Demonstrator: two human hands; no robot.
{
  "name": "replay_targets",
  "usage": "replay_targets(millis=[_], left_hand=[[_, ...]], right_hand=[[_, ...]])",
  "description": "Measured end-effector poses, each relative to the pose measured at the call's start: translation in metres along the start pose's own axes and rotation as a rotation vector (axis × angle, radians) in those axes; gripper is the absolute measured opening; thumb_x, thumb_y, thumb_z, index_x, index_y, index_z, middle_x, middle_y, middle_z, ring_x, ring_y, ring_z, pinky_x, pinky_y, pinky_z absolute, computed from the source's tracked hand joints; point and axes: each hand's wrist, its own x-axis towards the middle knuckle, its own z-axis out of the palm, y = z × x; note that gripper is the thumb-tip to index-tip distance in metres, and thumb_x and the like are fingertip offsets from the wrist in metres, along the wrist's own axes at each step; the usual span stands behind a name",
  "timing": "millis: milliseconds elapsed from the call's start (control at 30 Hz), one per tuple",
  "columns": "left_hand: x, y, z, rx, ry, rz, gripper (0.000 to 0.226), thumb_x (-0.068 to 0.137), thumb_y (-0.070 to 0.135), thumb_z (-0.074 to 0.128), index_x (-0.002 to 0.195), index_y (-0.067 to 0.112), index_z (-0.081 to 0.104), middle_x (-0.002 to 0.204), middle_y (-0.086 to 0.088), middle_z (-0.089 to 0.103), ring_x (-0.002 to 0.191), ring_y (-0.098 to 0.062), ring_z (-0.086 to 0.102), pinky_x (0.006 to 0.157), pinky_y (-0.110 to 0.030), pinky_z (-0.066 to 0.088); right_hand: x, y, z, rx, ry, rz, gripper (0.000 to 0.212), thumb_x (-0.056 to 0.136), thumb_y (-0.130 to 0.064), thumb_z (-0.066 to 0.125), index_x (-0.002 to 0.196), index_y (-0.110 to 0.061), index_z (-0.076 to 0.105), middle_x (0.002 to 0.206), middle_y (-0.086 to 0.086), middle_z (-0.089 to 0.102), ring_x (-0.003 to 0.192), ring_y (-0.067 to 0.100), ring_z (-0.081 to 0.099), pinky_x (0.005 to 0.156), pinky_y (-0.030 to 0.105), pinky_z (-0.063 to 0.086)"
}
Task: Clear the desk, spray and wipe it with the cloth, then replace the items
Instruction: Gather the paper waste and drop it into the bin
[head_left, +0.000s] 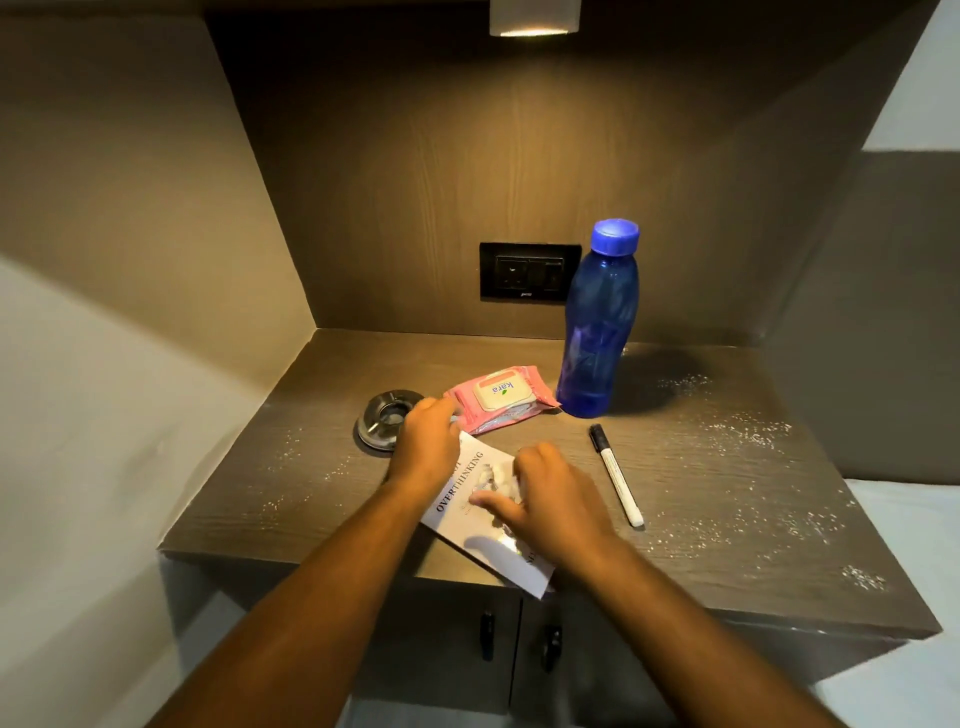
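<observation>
Fingers of both hands curl onto the white book (470, 512): the left hand (426, 441) grips its far corner and the right hand (550, 501) presses its cover, apparently to lift it clear of the desk (727, 499) first. Book overhangs the front edge, easing pickup. Ashtray (376, 423), wipes pack (501, 397), blue bottle (597, 322) and marker (615, 475) await removal; neither cloth nor spray is visible.
</observation>
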Motion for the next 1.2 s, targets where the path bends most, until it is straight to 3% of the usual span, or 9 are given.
replay_targets(millis=[200,367,467,600,700,867,1067,1133,1200], left_hand=[[-0.029,-0.016,-0.018,-0.124,-0.047,-0.112,0.006,0.093,0.023,0.057,0.097,0.022,0.062,0.100,0.000,0.064,0.076,-0.011,0.065,0.054,-0.020,0.052],[-0.052,-0.024,-0.045,-0.238,-0.070,-0.159,0.001,0.092,0.028,0.059,0.092,0.028,0.059,0.093,0.004,0.068,0.073,-0.007,0.067,0.051,-0.019,0.053],[-0.062,-0.022,-0.063,-0.361,-0.072,-0.172,0.003,0.091,0.026,0.061,0.092,0.028,0.062,0.093,0.004,0.069,0.076,-0.008,0.067,0.057,-0.024,0.058],[-0.081,-0.001,-0.062,-0.566,-0.108,-0.218,0.008,0.088,0.016,0.065,0.093,0.023,0.066,0.099,-0.001,0.069,0.086,-0.018,0.068,0.071,-0.036,0.060],[-0.113,0.031,-0.036,-0.697,-0.217,-0.189,0.009,0.085,0.012,0.067,0.089,0.020,0.068,0.098,0.000,0.068,0.093,-0.017,0.063,0.080,-0.030,0.053],[-0.194,0.086,0.031,-0.771,-0.569,-0.105,0.013,0.085,0.013,0.067,0.083,0.026,0.067,0.085,-0.002,0.070,0.068,-0.016,0.059,0.060,-0.027,0.046],[-0.265,0.096,0.130,-0.656,-0.889,-0.232,0.016,0.086,0.006,0.064,0.080,0.020,0.064,0.069,0.000,0.065,0.046,-0.005,0.054,0.036,-0.015,0.037],[-0.281,0.084,0.168,-0.578,-0.949,-0.313,0.019,0.085,0.003,0.063,0.076,0.020,0.065,0.066,0.000,0.063,0.046,-0.006,0.053,0.036,-0.014,0.037],[-0.297,0.069,0.219,-0.494,-0.980,-0.405,0.023,0.085,0.002,0.061,0.072,0.022,0.065,0.066,0.000,0.063,0.046,-0.008,0.052,0.036,-0.014,0.036]], right_hand=[[0.001,-0.006,0.031,-0.102,0.062,-0.040,0.039,0.092,-0.047,0.058,0.123,-0.025,0.049,0.116,0.001,0.057,0.096,0.013,0.059,0.076,0.027,0.054],[0.006,-0.004,0.023,-0.229,-0.016,-0.041,0.028,0.090,-0.040,0.063,0.110,-0.021,0.059,0.108,0.001,0.064,0.094,0.013,0.063,0.079,0.028,0.055],[0.001,-0.006,0.010,0.032,0.107,0.248,0.018,0.094,-0.040,0.056,0.095,-0.023,0.062,0.092,-0.002,0.064,0.083,0.014,0.060,0.075,0.032,0.054],[-0.030,-0.006,-0.021,0.890,0.531,0.712,0.023,0.086,-0.035,0.070,0.076,-0.014,0.066,0.066,0.002,0.064,0.061,0.020,0.057,0.055,0.034,0.050],[-0.071,-0.002,-0.038,1.254,0.650,0.788,0.019,0.086,-0.029,0.072,0.082,-0.011,0.069,0.064,0.008,0.063,0.053,0.019,0.055,0.051,0.032,0.047],[-0.194,0.030,-0.023,1.326,0.681,0.944,0.015,0.086,-0.018,0.072,0.075,-0.009,0.068,0.050,0.004,0.053,0.040,0.013,0.041,0.041,0.022,0.030],[-0.305,0.109,0.033,1.298,0.708,1.361,0.011,0.082,-0.010,0.074,0.078,-0.007,0.064,0.055,0.005,0.062,0.041,0.014,0.054,0.039,0.020,0.040],[-0.319,0.138,0.065,1.320,0.654,1.428,0.020,0.080,-0.012,0.076,0.094,-0.002,0.066,0.071,0.011,0.069,0.054,0.020,0.062,0.050,0.028,0.050],[-0.331,0.174,0.107,1.320,0.592,1.498,0.019,0.079,-0.015,0.077,0.093,-0.005,0.068,0.084,0.016,0.071,0.070,0.027,0.065,0.066,0.040,0.052]])
